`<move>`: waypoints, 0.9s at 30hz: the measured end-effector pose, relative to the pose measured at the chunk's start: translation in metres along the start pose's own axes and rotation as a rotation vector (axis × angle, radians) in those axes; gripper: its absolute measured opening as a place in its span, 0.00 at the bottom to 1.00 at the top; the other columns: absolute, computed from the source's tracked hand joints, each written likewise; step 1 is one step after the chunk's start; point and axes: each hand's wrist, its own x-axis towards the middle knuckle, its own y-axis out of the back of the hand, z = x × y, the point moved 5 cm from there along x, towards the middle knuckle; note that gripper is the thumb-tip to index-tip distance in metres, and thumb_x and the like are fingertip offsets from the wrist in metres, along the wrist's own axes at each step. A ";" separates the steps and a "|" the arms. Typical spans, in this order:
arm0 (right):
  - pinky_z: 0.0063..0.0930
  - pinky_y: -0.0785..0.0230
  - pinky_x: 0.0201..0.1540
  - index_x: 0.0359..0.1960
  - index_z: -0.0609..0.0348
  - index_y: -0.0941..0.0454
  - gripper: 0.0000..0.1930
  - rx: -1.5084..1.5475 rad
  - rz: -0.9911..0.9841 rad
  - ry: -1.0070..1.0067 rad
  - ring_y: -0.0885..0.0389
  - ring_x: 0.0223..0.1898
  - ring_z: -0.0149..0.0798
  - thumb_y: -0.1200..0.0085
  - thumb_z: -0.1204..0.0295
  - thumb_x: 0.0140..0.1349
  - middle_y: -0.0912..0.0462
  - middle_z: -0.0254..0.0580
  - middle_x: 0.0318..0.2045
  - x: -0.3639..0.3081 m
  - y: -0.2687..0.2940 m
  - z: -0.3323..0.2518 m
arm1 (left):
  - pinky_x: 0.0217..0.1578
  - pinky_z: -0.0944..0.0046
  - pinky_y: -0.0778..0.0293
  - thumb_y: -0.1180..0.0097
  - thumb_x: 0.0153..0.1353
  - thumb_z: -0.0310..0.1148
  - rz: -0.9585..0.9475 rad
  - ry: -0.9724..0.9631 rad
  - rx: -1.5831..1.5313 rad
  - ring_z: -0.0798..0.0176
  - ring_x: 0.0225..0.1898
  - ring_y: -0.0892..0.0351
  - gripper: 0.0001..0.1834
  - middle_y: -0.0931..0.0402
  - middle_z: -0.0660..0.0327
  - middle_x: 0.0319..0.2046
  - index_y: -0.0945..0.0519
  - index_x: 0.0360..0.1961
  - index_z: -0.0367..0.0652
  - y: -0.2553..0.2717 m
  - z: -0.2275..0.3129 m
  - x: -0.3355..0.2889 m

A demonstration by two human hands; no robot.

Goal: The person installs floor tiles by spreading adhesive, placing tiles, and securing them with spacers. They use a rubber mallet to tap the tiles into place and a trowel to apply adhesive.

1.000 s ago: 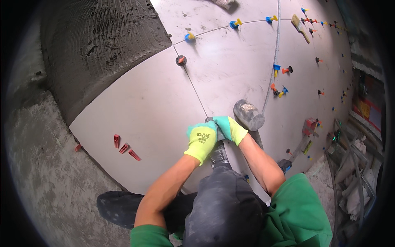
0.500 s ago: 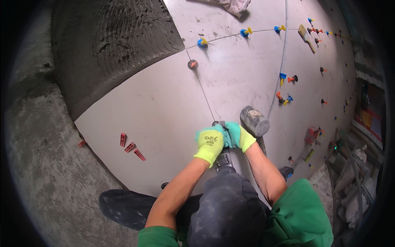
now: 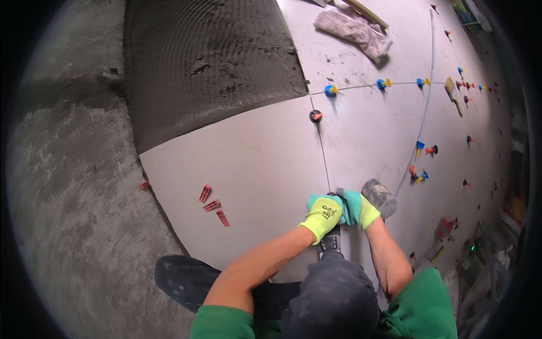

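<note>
Both hands wear gloves with yellow-green backs and teal palms, and they meet over the seam between two large pale tiles [image 3: 243,169]. My left hand [image 3: 326,214] is closed just beyond the toe of my dark shoe [image 3: 329,244]. Beside it, my right hand [image 3: 359,208] is curled, its fingertips a little blurred. A small dark piece shows at the fingertips, mostly hidden by the gloves; its kind cannot be made out. Close to the right hand lies a mallet with a worn grey head [image 3: 379,199]. Farther along the seam stands a black and orange tile-levelling clip [image 3: 315,116].
Several red wedges [image 3: 212,205] lie on the left tile. Ridged grey mortar [image 3: 214,62] spreads beyond it. Blue-and-yellow levelling clips [image 3: 384,84] line the far seam. A pinkish cloth [image 3: 354,33], a brush [image 3: 453,96] and a pale cord [image 3: 424,116] rest on the tiles.
The view has shifted, so the scene sits farther right and lower, with the cloth more fully in sight. My hands stay together at the seam, the right one slightly farther from the left.
</note>
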 end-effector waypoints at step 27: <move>0.25 0.28 0.22 0.38 0.54 0.16 0.11 -0.110 0.178 0.152 0.21 0.22 0.29 0.44 0.62 0.68 0.18 0.31 0.28 -0.022 -0.012 -0.007 | 0.34 0.47 0.21 0.46 0.65 0.38 -0.105 0.337 -0.224 0.47 0.35 0.13 0.12 0.14 0.51 0.33 0.19 0.42 0.41 -0.011 -0.009 -0.006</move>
